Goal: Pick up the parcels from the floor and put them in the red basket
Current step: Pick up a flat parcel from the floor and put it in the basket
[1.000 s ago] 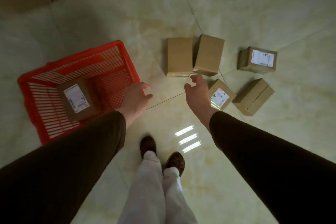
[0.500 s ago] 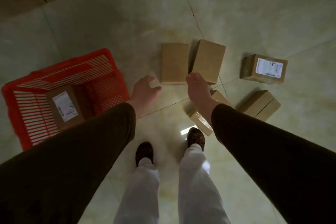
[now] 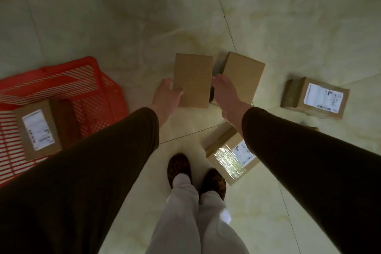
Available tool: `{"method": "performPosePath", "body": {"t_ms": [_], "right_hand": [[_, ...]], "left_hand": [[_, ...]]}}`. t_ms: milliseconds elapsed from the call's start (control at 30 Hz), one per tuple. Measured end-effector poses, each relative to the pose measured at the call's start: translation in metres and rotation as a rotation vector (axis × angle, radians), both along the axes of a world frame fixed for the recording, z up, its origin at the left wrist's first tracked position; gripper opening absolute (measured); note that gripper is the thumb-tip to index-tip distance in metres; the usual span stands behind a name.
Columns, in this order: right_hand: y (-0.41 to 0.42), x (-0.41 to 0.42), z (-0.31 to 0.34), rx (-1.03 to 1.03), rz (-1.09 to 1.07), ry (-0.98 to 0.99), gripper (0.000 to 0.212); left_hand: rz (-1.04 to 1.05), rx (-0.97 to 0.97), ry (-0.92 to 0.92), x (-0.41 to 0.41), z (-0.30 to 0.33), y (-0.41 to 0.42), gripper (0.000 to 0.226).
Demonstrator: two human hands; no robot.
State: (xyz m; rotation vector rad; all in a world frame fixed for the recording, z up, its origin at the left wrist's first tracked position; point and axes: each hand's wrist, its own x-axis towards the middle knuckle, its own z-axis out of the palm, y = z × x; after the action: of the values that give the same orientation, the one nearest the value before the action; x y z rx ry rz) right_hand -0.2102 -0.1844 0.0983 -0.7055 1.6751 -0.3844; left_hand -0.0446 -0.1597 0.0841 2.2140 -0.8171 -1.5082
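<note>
Reaching down at the centre of the head view, the left hand (image 3: 166, 97) grips the left edge of a plain parcel (image 3: 192, 80), thumb curled over its top face. The right hand (image 3: 225, 90) lies along the parcel's right side, fingers straight; whether it touches the cardboard I cannot tell. A second plain parcel (image 3: 243, 74) lies just right of it. At the left edge stands the red basket (image 3: 97, 80), with a labelled parcel (image 3: 38, 129) inside. Another labelled parcel (image 3: 317, 98) lies at the right, and a taped parcel (image 3: 231, 156) beside the shoes (image 3: 179, 166), lower centre.
</note>
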Motion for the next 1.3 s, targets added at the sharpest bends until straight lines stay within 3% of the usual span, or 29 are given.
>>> {"method": "performPosePath", "body": {"t_ms": [133,300,467,700,967,1300], "right_hand": [[-0.017,0.008,-0.032,0.075,0.003,-0.032,0.033],[-0.027,0.015,-0.061,0.231,0.002,-0.057,0.049],[-0.026,0.014,-0.061,0.236,0.018,-0.061,0.046],[-0.011,0.014,0.015,0.109,-0.001,-0.081,0.034],[0.022,0.044,0.113,-0.049,0.002,-0.092,0.036],[0.078,0.137,0.175,-0.164,-0.025,0.000,0.042]], "left_hand": [[0.046,0.051,0.050,0.000,-0.034,-0.014,0.066],[-0.004,0.101,0.141,-0.006,-0.062,-0.020,0.052],[0.071,0.092,0.174,-0.007,-0.060,-0.018,0.052],[0.185,0.020,0.221,-0.001,0.013,0.001,0.056],[0.299,-0.065,0.277,0.028,0.113,0.037,0.062],[0.436,-0.153,0.325,0.108,0.199,0.103,0.060]]}}
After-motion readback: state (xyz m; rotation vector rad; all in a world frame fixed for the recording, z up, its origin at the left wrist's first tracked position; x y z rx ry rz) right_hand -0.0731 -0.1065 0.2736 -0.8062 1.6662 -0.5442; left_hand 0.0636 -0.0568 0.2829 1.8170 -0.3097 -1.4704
